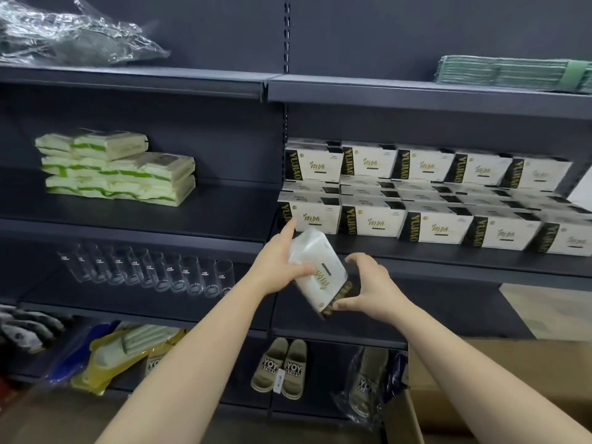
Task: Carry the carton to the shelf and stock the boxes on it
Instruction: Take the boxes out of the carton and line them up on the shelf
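We are holding one white box (315, 267) in both hands, tilted, its dark printed end pointing down toward us. Our left hand (278, 261) is gripping the upper part of it, with the thumb (302, 269) lying across the white face and the forefinger sticking up past the top edge. Our right hand (368, 288) is curling round the lower dark end, thumb underneath and fingers arched over the side. Both hands are closing on the box, and it is hanging in the air, touching no shelf.

Just above and beyond our hands, the shelf (432, 256) is carrying the stocked boxes (423, 190), white with black bands, sitting in tidy rows and stacked two high toward the back. Our left forefinger is pointing close to the front box at the near left corner of that row; we cannot tell whether it is touching it.

Below our right forearm, the brown carton (499, 373) is sitting low down, with a flap standing open at its near side.

Out to the left of our left hand, green and white packs (118, 168) are lying in a pile, and a row of clear glasses (147, 270) is standing one shelf lower. Under our hands, a pair of slippers (280, 366) is resting on a low shelf.
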Demonstrator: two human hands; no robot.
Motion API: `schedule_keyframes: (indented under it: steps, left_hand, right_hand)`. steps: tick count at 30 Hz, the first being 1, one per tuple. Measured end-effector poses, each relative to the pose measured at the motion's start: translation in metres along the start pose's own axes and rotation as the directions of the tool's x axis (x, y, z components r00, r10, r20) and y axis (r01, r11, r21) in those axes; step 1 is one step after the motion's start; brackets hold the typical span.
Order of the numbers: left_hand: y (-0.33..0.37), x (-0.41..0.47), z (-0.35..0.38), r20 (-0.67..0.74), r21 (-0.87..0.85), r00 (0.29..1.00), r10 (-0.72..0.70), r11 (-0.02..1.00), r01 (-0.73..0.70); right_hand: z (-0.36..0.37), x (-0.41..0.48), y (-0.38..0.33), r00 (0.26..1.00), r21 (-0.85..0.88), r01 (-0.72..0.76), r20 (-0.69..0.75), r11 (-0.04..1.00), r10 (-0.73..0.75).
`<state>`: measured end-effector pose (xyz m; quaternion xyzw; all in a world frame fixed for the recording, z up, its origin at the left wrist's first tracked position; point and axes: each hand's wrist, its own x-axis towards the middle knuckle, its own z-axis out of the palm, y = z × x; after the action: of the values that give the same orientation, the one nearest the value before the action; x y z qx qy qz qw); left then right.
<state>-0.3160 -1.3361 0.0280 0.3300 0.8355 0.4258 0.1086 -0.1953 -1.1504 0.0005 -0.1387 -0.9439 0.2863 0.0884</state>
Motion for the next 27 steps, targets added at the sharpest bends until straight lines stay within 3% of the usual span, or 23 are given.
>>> schedule_keyframes:
  steps: [4,9,13,16,19,23,25,27]
  left_hand:
    - [0.011,0.004,-0.011,0.154,0.243,0.982,0.106,0.96,-0.142]
    - [0.028,0.013,-0.013,0.251,0.243,0.954,0.166,0.943,-0.229]
    - [0.026,0.017,-0.017,0.184,0.18,0.959,0.213,0.952,-0.246]
    - [0.016,0.015,-0.025,0.138,0.131,0.975,0.173,0.973,-0.192]
    - [0.003,0.014,-0.035,0.141,0.137,0.982,0.125,0.98,-0.144]
    - [-0.008,0.02,-0.047,0.155,0.14,0.984,0.09,0.984,-0.112]
    - [-0.008,0.025,-0.048,0.176,0.174,0.98,0.098,0.976,-0.129]
    - [-0.006,0.031,-0.049,0.187,0.23,0.976,0.112,0.961,-0.154]
  right_hand:
    - [-0.015,0.006,-0.023,0.988,0.066,0.107,0.101,0.992,-0.113]
    - [-0.017,0.022,-0.044,0.982,0.011,0.162,0.101,0.987,-0.162]
    - [-0.021,0.026,-0.045,0.994,0.056,0.089,0.064,0.994,-0.092]
    - [-0.023,0.027,-0.034,0.997,0.264,-0.001,0.069,0.964,-0.018]
    - [-0.025,0.026,-0.021,0.994,0.495,-0.09,0.098,0.864,0.047]
    - [-0.022,0.03,-0.001,0.977,0.678,-0.19,0.199,0.71,0.071]
    - [-0.021,0.032,0.002,0.968,0.651,-0.212,0.244,0.729,0.063]
    - [-0.024,0.034,-0.001,0.97,0.531,-0.172,0.238,0.83,0.049]
